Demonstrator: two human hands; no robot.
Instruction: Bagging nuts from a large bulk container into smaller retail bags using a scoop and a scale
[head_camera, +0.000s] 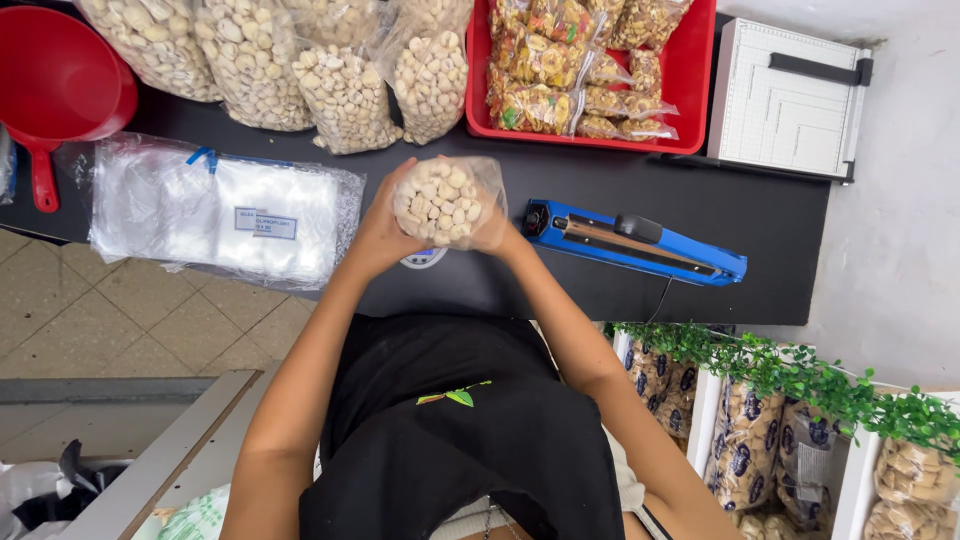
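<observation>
I start with the black surface (600, 210), which fills most of my view and carries everything else. Along its far edge lie big clear sacks of pale nuts (270, 60), with a red tray (690, 90) of mixed-snack packets beside them and a white paper cutter (790, 95) at the far right. On the left sits a flat stack of empty plastic bags (230, 215), and past it a red scoop (55, 85). A blue heat sealer (640, 243) lies just right of my hands, its bar down.

The small bag of nuts (440, 203) is held up off the surface, in front of my chest, above a small white scale (424, 258) that barely shows beneath it. My left hand (375, 235) cups its left side, fingers wrapped and grasping the plastic. My right hand (500, 235) is mostly hidden behind the bag; it seems to support that side, but I cannot tell how its fingers close.

To handle this well, I judge that I should keep the bag upright with the open mouth on top, let the nuts settle low, and pinch the loose plastic above them flat and free of wrinkles. A firm but gentle grip matters, since squeezing could crush nuts or push them toward the mouth. The sealer is near, so a short, level move would serve.
</observation>
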